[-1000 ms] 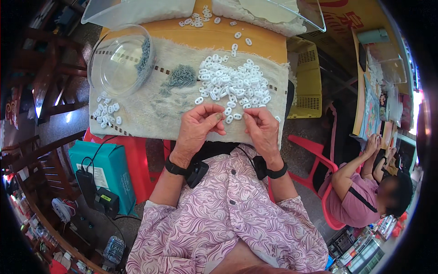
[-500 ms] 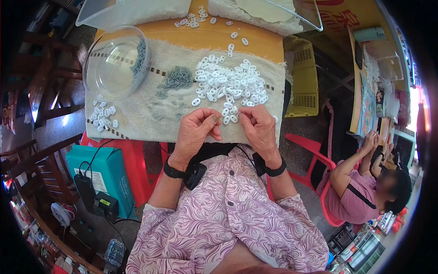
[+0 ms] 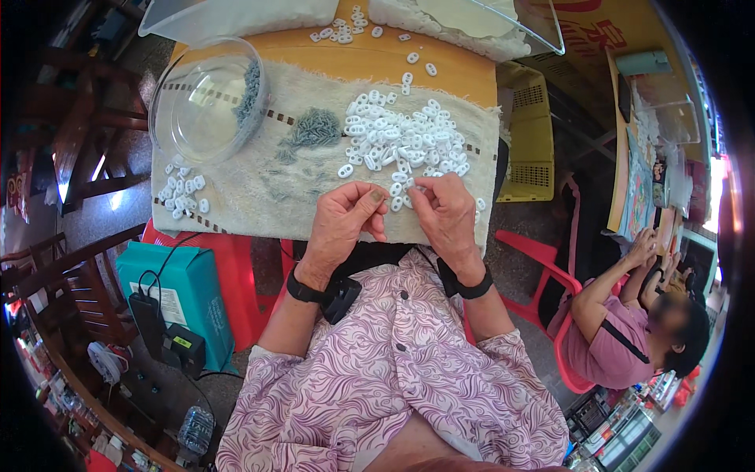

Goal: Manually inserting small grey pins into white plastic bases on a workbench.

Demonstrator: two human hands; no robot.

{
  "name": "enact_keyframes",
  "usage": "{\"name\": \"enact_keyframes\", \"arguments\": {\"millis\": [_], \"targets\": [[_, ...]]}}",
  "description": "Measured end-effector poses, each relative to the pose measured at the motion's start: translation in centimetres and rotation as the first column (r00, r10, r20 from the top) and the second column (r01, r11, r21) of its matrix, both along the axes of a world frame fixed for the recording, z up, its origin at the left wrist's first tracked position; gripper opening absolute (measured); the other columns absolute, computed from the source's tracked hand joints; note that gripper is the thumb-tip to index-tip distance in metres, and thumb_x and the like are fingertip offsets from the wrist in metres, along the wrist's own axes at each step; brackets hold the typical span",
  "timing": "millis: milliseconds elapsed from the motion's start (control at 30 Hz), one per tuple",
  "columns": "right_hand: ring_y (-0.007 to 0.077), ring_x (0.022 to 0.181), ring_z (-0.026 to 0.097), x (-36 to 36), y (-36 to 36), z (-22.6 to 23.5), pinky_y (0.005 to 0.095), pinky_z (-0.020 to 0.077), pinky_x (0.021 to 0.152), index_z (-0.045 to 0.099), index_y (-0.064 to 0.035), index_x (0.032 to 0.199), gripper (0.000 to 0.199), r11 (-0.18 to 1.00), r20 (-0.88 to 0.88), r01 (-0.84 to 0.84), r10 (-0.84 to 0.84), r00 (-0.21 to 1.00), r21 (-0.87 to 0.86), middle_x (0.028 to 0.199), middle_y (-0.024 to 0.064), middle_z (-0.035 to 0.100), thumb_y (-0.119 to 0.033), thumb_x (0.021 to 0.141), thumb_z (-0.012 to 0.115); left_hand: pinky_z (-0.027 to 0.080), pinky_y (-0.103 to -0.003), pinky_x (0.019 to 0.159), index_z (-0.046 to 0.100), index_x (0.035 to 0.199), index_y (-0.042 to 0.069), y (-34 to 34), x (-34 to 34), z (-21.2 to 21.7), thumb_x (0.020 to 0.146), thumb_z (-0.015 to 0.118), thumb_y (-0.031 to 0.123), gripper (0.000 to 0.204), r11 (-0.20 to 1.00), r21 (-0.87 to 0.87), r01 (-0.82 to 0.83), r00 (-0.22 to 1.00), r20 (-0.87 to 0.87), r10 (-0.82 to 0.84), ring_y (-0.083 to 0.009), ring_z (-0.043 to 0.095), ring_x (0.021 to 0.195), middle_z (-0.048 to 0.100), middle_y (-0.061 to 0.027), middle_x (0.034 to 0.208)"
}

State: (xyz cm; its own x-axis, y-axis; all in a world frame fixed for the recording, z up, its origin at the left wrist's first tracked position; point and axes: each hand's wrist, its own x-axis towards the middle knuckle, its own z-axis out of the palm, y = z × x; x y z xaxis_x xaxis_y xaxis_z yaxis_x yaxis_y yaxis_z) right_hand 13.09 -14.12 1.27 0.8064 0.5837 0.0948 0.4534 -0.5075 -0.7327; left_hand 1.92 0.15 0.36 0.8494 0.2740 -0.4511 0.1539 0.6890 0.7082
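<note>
On the cloth (image 3: 259, 169), a broad heap of small white oval pieces with two holes (image 3: 405, 134) spreads just beyond my hands. My right hand (image 3: 450, 216) has its thumb and forefinger pinched at the heap's near edge, beside a few loose ovals. My left hand (image 3: 340, 224) is closed too, thumb against forefinger, a little left of those ovals. What either hand's fingertips hold is too small or hidden to make out. Left of the heap lies a pile of small grey pins (image 3: 317, 126).
A round clear dish (image 3: 169, 130) with more grey pins along its right side stands at the far left. Near it is a smaller group of white ovals (image 3: 181, 193). Clear bins (image 3: 275, 23) stand at the back. A person in pink (image 3: 602, 330) sits at the right.
My right hand has moved slightly away from me, up to the loose ovals at the heap's near edge. My left hand keeps its pinch. The whole view has shifted a little.
</note>
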Motion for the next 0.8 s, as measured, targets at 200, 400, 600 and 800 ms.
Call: {"name": "enact_keyframes", "arguments": {"millis": [200,400,600,800], "targets": [[0.0197,0.057,0.057,0.0,0.0,-0.5,0.0312,0.0444,0.051,0.065,-0.0037,0.088,0.013,0.999,0.064,-0.033,0.032,0.997,0.004,0.074,0.0086,0.055,-0.002,0.076,0.069,0.053,-0.025,0.052,0.062,0.098,-0.003,0.0,-0.1,-0.3,0.093,0.057,0.016,0.020,1.000,-0.002,0.006,1.000,0.007,-0.006,-0.0091,0.057,0.057,0.061,-0.0051,0.079],[0.0134,0.055,0.055,-1.1,-0.4,1.2,0.0265,0.0432,0.049,0.065,-0.0007,0.091,0.014,0.995,-0.038,0.001,0.003,0.999,0.096,0.073,0.0074,0.055,0.001,0.077,0.068,0.053,-0.024,0.051,0.062,0.098,-0.003,-0.2,0.0,0.0,0.093,0.058,0.016,0.020,1.000,0.007,0.014,1.000,-0.012,-0.014,-0.0088,0.057,0.056,0.061,-0.0052,0.079],[0.0085,0.057,0.057,-1.9,-0.7,1.6,0.0222,0.0435,0.048,0.066,0.0005,0.092,0.014,0.966,-0.248,-0.005,0.071,0.966,0.259,0.076,0.0055,0.057,0.003,0.078,0.067,0.053,-0.022,0.051,0.063,0.097,-0.002,-0.7,0.2,0.1,0.092,0.060,0.018,0.020,0.999,-0.017,0.036,0.999,-0.007,-0.036,-0.0076,0.058,0.057,0.062,-0.0039,0.078],[0.0092,0.058,0.057,-2.0,-0.4,2.1,0.0225,0.0445,0.049,0.066,0.0005,0.091,0.013,0.952,-0.208,-0.080,0.146,0.967,0.295,0.078,0.0058,0.059,0.004,0.078,0.067,0.052,-0.022,0.050,0.062,0.096,-0.003,-1.1,0.2,0.3,0.092,0.060,0.016,0.019,0.998,0.006,0.064,0.997,-0.032,-0.064,-0.0071,0.057,0.057,0.062,-0.0043,0.078]]}}
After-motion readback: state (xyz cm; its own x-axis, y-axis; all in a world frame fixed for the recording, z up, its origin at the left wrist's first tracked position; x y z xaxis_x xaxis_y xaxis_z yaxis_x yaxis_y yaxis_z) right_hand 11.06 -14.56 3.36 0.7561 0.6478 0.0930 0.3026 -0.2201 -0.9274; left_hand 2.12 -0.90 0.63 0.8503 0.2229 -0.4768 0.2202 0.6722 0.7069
